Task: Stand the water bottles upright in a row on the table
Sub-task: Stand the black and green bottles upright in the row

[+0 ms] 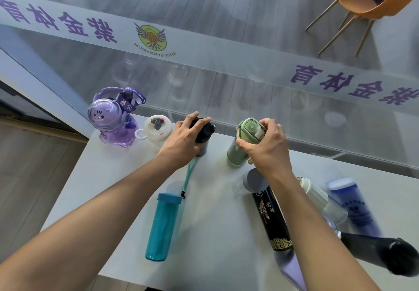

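Under the left hand (pixel 181 140), the fingers (pixel 199 122) are wrapping the lid of a black-capped bottle (pixel 202 135) that is standing upright on the white worktop (pixel 108 182). Just left of those fingers, a white bottle (pixel 156 130) and a purple bunny bottle (pixel 113 120) are standing in line. The right hand (pixel 267 148) is gripping a green bottle (pixel 246 141) near its top, fingers closed around it, its base touching the worktop. Nearer the person than the fingers, a teal bottle (pixel 162 227), a black printed bottle (pixel 273 219), a pale bottle (pixel 317 196), a blue bottle (pixel 353 207) and a dark bottle (pixel 385 252) are lying on their sides.
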